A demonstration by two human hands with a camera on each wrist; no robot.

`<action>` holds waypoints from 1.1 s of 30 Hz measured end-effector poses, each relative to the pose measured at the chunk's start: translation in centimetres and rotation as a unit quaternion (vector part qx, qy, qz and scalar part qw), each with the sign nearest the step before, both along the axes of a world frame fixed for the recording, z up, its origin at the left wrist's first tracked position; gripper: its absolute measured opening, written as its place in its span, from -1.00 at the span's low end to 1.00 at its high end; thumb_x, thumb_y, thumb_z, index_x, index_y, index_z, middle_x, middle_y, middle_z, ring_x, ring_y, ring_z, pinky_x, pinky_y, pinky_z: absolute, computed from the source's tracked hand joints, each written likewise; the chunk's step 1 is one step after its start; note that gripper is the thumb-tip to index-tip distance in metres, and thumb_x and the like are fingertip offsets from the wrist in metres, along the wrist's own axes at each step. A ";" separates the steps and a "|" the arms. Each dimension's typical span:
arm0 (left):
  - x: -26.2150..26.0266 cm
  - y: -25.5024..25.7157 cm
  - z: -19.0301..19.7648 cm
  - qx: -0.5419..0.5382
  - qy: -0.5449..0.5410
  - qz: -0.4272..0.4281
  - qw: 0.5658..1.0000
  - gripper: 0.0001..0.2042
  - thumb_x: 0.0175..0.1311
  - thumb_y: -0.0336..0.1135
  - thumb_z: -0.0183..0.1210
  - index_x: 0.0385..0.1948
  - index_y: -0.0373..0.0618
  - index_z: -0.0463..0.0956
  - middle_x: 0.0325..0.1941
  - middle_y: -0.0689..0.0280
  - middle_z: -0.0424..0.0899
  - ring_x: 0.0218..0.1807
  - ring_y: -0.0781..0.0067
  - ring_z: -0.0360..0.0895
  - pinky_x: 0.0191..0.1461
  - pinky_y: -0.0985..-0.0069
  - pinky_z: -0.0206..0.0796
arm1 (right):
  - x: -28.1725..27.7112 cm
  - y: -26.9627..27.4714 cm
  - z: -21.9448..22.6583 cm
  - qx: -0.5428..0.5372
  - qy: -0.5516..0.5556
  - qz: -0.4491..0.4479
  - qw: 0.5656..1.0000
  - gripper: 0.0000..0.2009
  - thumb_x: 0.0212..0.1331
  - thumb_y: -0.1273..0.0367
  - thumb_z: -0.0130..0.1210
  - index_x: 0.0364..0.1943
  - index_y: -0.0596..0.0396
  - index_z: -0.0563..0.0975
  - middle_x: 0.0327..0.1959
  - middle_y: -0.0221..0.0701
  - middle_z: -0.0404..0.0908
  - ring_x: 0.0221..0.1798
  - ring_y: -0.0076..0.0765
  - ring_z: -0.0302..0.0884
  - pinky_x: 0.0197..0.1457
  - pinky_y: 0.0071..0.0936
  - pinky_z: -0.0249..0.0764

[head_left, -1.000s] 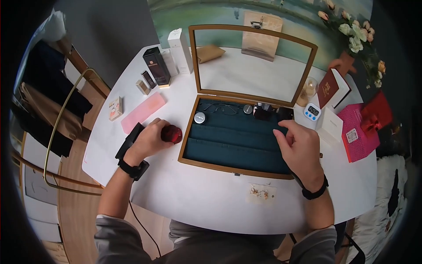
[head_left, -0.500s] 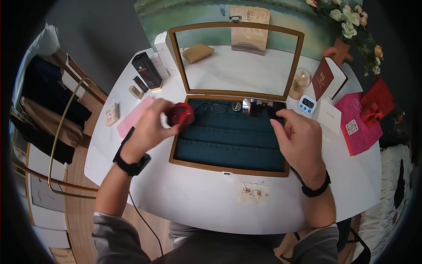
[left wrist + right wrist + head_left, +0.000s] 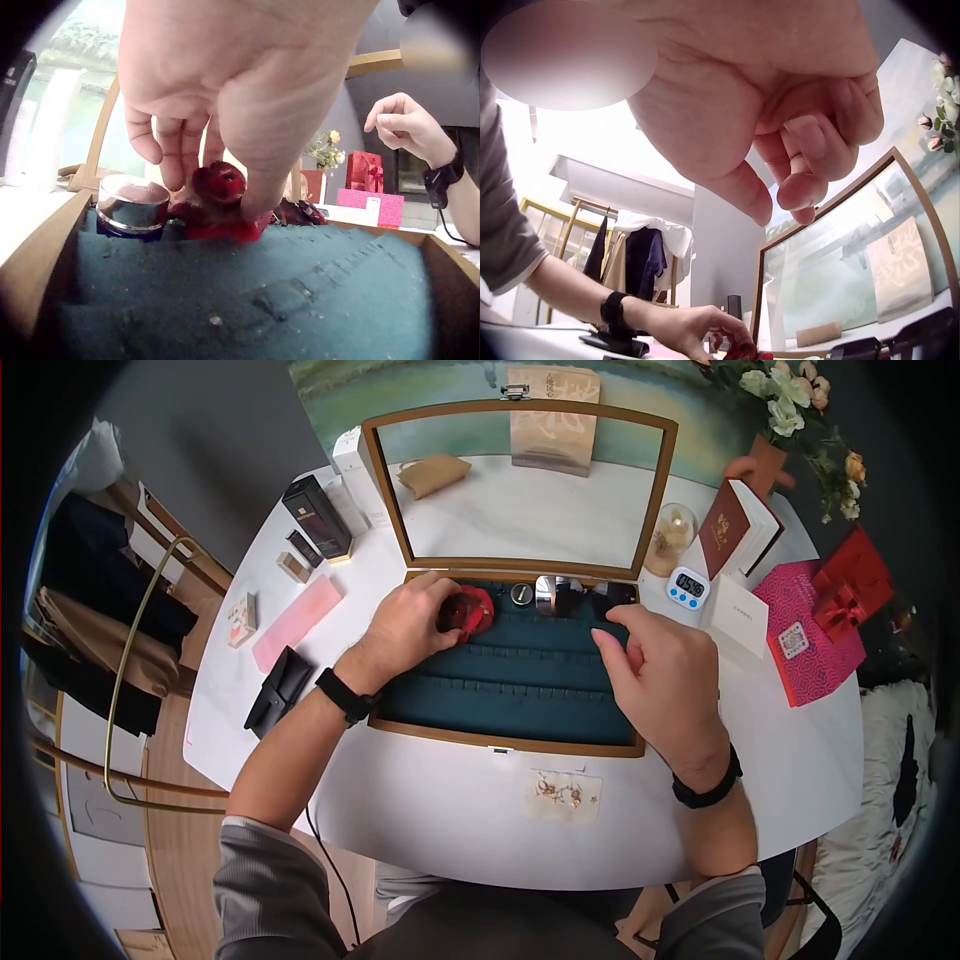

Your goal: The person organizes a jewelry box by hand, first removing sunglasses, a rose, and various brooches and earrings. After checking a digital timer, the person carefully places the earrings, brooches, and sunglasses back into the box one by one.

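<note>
My left hand [image 3: 412,625] reaches into the back left of a shallow wooden display box [image 3: 505,748] lined in dark green, its glass lid [image 3: 522,408] raised. Thumb and fingers grip a round red thing [image 3: 473,610], shaped like a rose, low over the lining. Beside it in the left wrist view sits a dark blue jar [image 3: 133,208] with a silver lid. My right hand [image 3: 665,675] hovers over the box's right side, fingers loosely curled and holding nothing. Near its fingertips, dark sunglasses [image 3: 612,598] lie at the back. A small silver-lidded round container [image 3: 521,595] lies further left.
Left of the box are a black case [image 3: 280,688], a pink flat box [image 3: 298,622] and several cosmetic boxes [image 3: 318,515]. At right stand a digital timer [image 3: 687,588], a white box [image 3: 738,615] and a pink bag [image 3: 808,640]. An earring card [image 3: 565,794] lies in front.
My left hand has lifted the red thing from the table left of the box and carried it right, into the box's back left. My right hand has stayed over the right side.
</note>
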State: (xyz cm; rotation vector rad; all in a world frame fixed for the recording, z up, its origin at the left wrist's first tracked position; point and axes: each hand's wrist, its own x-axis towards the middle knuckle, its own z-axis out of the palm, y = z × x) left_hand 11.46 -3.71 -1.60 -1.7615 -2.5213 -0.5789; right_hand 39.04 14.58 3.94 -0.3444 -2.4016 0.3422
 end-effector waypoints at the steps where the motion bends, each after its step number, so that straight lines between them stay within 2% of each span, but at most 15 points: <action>1: 0.1 0.1 0.1 -0.007 0.003 0.001 1.000 -0.52 0.07 -0.32 0.57 0.05 -0.22 0.64 -0.02 0.08 0.70 0.03 -0.05 0.73 0.15 0.16 0.62 | 0.0 0.0 -0.1 0.000 0.000 0.001 1.000 -0.82 0.28 0.35 0.42 -0.23 0.08 0.63 -0.51 -0.28 0.63 -0.48 -0.01 0.64 -0.41 -0.18 0.51; 8: 0.0 0.1 -0.1 -0.012 0.013 -0.017 1.000 -0.49 0.06 -0.34 0.57 0.09 -0.21 0.64 0.03 0.08 0.70 0.10 -0.06 0.71 0.22 0.18 0.61 | 0.1 -0.2 0.1 0.009 -0.010 -0.004 1.000 -0.82 0.28 0.34 0.42 -0.25 0.08 0.62 -0.50 -0.29 0.64 -0.47 -0.01 0.65 -0.40 -0.19 0.51; 18: 0.4 0.5 1.1 0.015 0.048 -0.046 0.998 -0.48 0.01 -0.37 0.57 0.09 -0.21 0.65 0.00 0.09 0.68 0.07 -0.08 0.69 0.20 0.15 0.60 | 0.1 0.0 0.1 0.008 -0.001 0.002 1.000 -0.81 0.28 0.35 0.43 -0.25 0.09 0.62 -0.50 -0.27 0.63 -0.47 0.01 0.64 -0.41 -0.18 0.50; 21: 2.1 2.0 1.3 0.033 0.020 -0.081 0.996 -0.47 -0.01 -0.39 0.57 0.07 -0.22 0.65 -0.01 0.09 0.67 0.08 -0.07 0.67 0.21 0.14 0.57 | 0.1 0.0 -0.1 0.002 0.000 -0.006 1.000 -0.82 0.27 0.35 0.43 -0.22 0.09 0.64 -0.50 -0.26 0.64 -0.48 0.02 0.65 -0.41 -0.17 0.50; 24: 3.2 3.7 0.9 0.021 0.057 -0.131 0.989 -0.42 0.00 -0.42 0.56 0.16 -0.20 0.62 0.08 0.09 0.67 0.14 -0.08 0.66 0.26 0.14 0.57 | 0.2 0.0 0.1 -0.015 -0.007 -0.006 1.000 -0.82 0.26 0.35 0.44 -0.21 0.09 0.65 -0.50 -0.25 0.65 -0.48 0.03 0.65 -0.40 -0.16 0.51; 27: 3.6 4.6 0.0 0.025 0.080 -0.152 0.985 -0.44 -0.01 -0.42 0.58 0.12 -0.23 0.64 0.02 0.09 0.67 0.12 -0.02 0.67 0.26 0.15 0.56 | 0.2 0.1 0.0 -0.005 0.011 -0.002 1.000 -0.82 0.26 0.35 0.44 -0.22 0.10 0.65 -0.48 -0.24 0.66 -0.47 0.03 0.66 -0.40 -0.16 0.52; 33: 3.8 4.8 -0.2 0.003 0.043 -0.133 0.990 -0.40 0.00 -0.42 0.58 0.18 -0.21 0.61 0.05 0.09 0.67 0.12 -0.04 0.70 0.26 0.14 0.59 | 0.2 0.1 0.0 0.007 0.014 0.001 1.000 -0.82 0.26 0.35 0.43 -0.22 0.10 0.65 -0.46 -0.24 0.67 -0.46 0.02 0.66 -0.39 -0.16 0.52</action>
